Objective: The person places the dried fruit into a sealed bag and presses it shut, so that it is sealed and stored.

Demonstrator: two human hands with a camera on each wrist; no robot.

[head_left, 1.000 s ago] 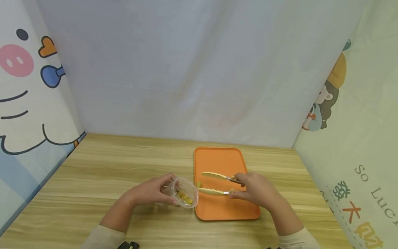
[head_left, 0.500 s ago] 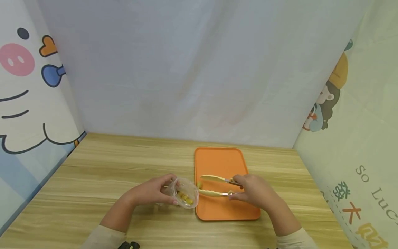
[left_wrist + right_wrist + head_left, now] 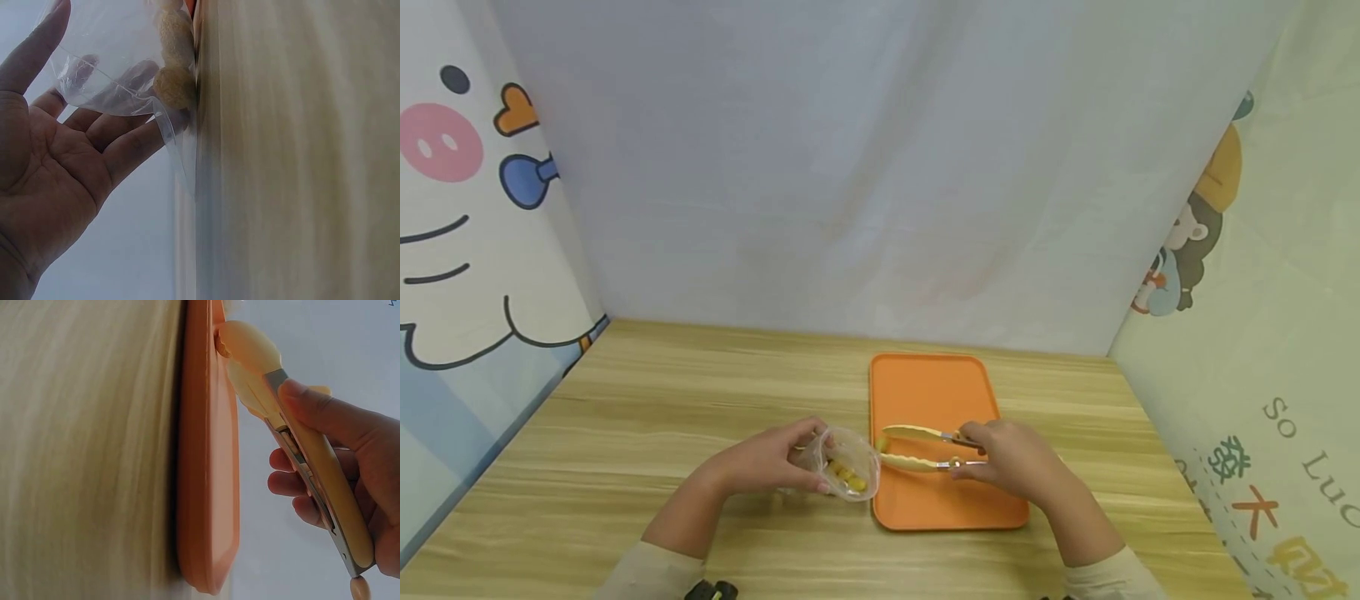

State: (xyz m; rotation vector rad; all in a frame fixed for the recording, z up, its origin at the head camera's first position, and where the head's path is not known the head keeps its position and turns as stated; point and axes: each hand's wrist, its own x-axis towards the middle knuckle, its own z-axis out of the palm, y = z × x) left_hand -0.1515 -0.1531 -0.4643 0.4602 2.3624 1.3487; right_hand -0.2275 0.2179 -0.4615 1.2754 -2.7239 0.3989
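Observation:
My left hand (image 3: 767, 461) holds a clear plastic bag (image 3: 859, 446) beside the tray's left edge, its mouth turned right. Several round yellow-brown pieces (image 3: 847, 477) lie inside; in the left wrist view the fingers reach behind the bag (image 3: 106, 69). My right hand (image 3: 1018, 458) grips a pair of tongs (image 3: 913, 463) with pale yellow tips over the orange tray (image 3: 925, 383). The tongs' jaws are spread apart, pointing left. A small yellowish piece (image 3: 882, 445) sits at the tray's left side between the tips; the right wrist view shows the tongs (image 3: 334, 487) partly covering it.
The wooden table (image 3: 700, 375) spreads around the tray. A pale curtain (image 3: 820, 167) hangs behind it, and printed cloths stand at left (image 3: 445, 250) and right (image 3: 1262, 317).
The tongs' tips have come somewhat closer together, mainly the far tip moving nearer the other. The left hand and the bag stay nearly still.

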